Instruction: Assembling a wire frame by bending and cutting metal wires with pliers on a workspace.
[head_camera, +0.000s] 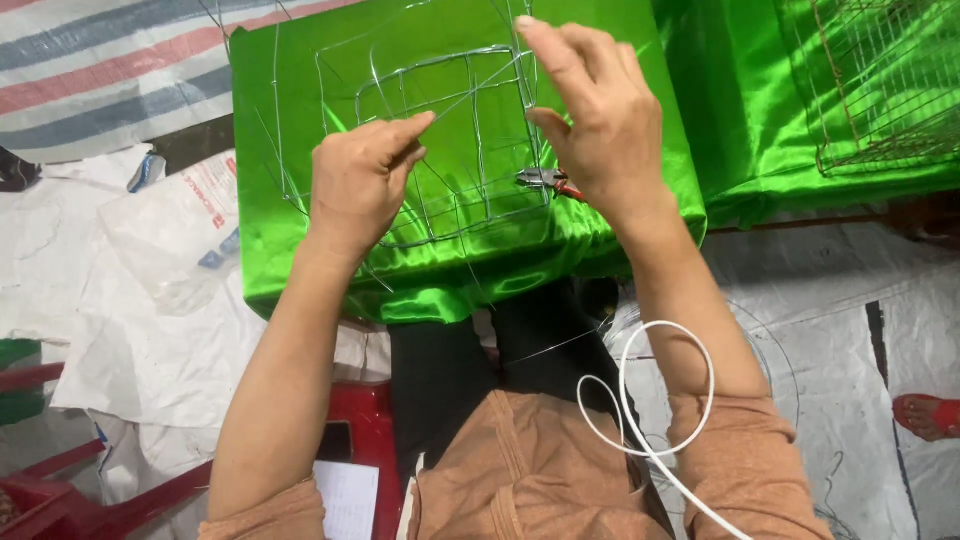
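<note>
My left hand (358, 180) is pinched shut on a thin wire (470, 90), thumb and forefinger squeezed together right at its near end, and the strand runs up and to the right from there. My right hand (598, 115) is over on the right side with the fingers loosely spread, forefinger pointing to the far side and thumb tucked under; it's touching the right edge of the wire frame (450, 150), but I honestly can't tell if it's actually clamped on a strand.

The frame is a square grid of silvery wire lying flat on a box covered in shiny green cloth (300, 120). Just below my right hand, on the cloth, sit small pliers (545, 181) with red handles. Further right there's a second green-covered box with a wire cage (880, 90) on it.

Nearer to me, a white cord (660, 385) loops over my right forearm. On the left, clear plastic bags (170, 240) lie on the white floor sheet, and a red plastic stool (355, 420) sits close by my lap.
</note>
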